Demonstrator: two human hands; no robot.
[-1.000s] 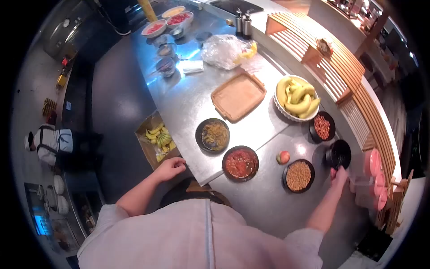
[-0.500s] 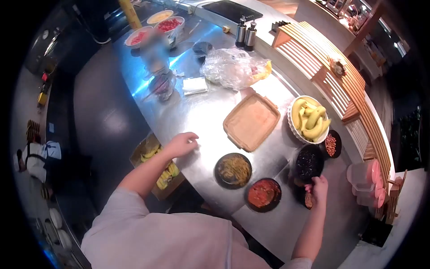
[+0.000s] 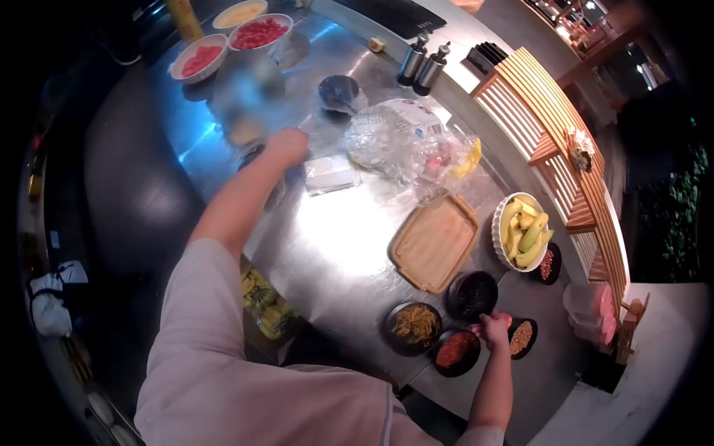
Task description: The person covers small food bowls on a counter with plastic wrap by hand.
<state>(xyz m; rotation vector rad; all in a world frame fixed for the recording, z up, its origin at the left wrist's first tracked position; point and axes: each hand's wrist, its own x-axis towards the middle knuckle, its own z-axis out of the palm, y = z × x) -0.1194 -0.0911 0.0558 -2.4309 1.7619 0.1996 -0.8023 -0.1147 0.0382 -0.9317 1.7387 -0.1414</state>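
At the right, my right hand (image 3: pixel 493 329) closes its fingers on the near edge of a black bowl (image 3: pixel 472 296) with dark contents. A pink patch shows at its fingers, too small to name. Close by are a black bowl of brownish-green strips (image 3: pixel 413 327), a bowl of red sauce (image 3: pixel 455 352) and a dish of small tan pieces (image 3: pixel 523 338). My left hand (image 3: pixel 288 147) stretches to the far left, beside a white flat packet (image 3: pixel 330 174) and above a partly hidden plastic-wrapped item. Its fingers are hard to make out.
A wooden tray (image 3: pixel 435 244) lies mid-table, with a white bowl of bananas (image 3: pixel 523 232) to its right. Crumpled plastic bags (image 3: pixel 405 141) lie behind. Two grinders (image 3: pixel 422 65) stand near the slatted wooden rack (image 3: pixel 558 141). White bowls of cut fruit (image 3: pixel 260 33) sit far left.
My left hand has moved far forward from the table's near-left edge to beside the white packet. My right hand has brought the black bowl left and lower, close to the other black bowls.
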